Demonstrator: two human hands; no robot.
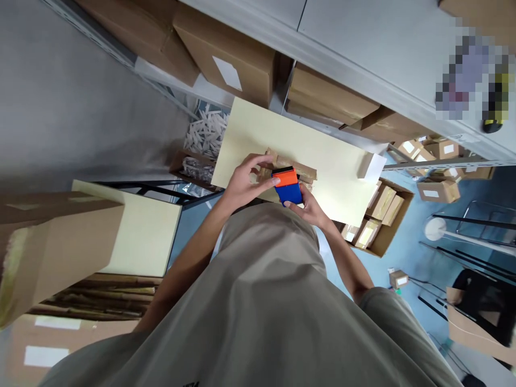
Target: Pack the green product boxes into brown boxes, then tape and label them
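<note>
Far left: big carton (60,247), no text I can read. Lower carton (100,328) under it has two white labels (46,356), too small to read. Pale board (149,231) next, then a bin of white pieces (206,134) just beside the worktable (330,156). Shelf carton (229,59) beyond the table has a blank-looking white label (228,73).

My left hand (245,183): grip wide, thumb on the orange part, index finger spread away toward the brown cardboard (300,167). Orange-and-blue block (287,185) is over the table's near edge, in front of my shirt (274,279), black ridged strip along its far edge. No brand legible. Cardboard lies right behind it. My right hand (310,208) is closed on the block: thumb on the blue part, fingers at its right side.

Dark print at the shirt's bottom edge of view is cut off. White box (371,165) stands at the table's right end, plain. Past it, open carton (387,236) of small boxes, labels unreadable. Top right, yellow-and-black tool (492,124) on the grey surface (374,48), partly pixelated.
</note>
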